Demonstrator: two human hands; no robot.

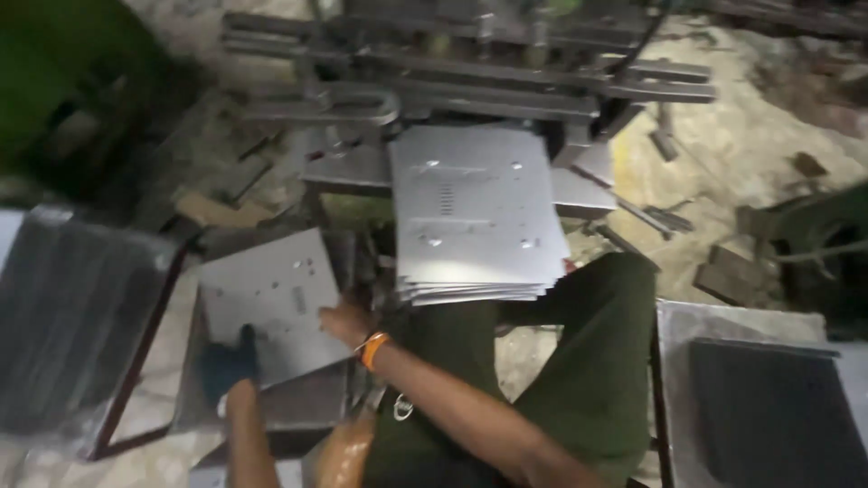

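A single punched metal sheet (271, 303) is gripped at its near edge by the gloved left hand (226, 361) and at its right edge by the bare right hand (344, 321), both closed on it. Just beyond, a stack of like sheets (475, 217) is seen resting above the green-trousered lap, with a metal press frame (470, 72) farther off.

We sit facing a metal press (470, 72). A stack (475, 217) of punched steel sheets rests on our lap. Left hand (226, 366), in a dark glove, and bare right hand (344, 321) both grip one loose sheet (267, 303) by its near edge. Orange band (373, 350) on right wrist. Dark trays (72, 325) lie at either side.
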